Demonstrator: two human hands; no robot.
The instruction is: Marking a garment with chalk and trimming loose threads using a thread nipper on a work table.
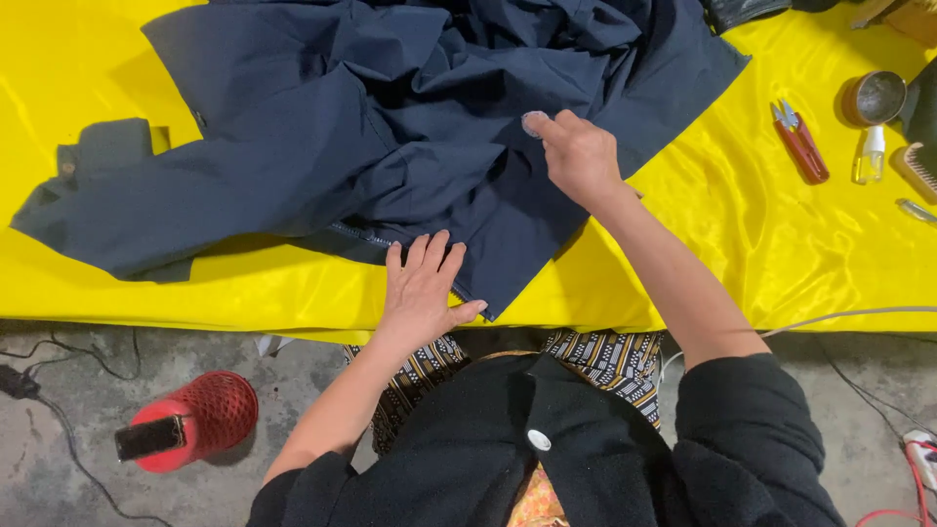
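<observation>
1. We rest our left hand (422, 290) flat, fingers spread, on the lower hem of the navy garment (322, 146), right at the near edge of the counter (800, 244). This grip is apart and clamps nothing; it only presses the cloth down beside the zipper (363, 234).
2. We hold our right hand (578, 156) further in, toward the middle of the counter, with its grip pinched together on a small pale round piece (534, 122) held against the garment's cloth.
3. The garment lies crumpled across the yellow cloth cover, from the left edge to past the centre, and runs off the far edge. It lies under both hands.
4. Near the right edge lie red thread snips (802, 144), a metal cup (875, 98) and a small clear bottle (871, 153), well apart from both hands.
</observation>
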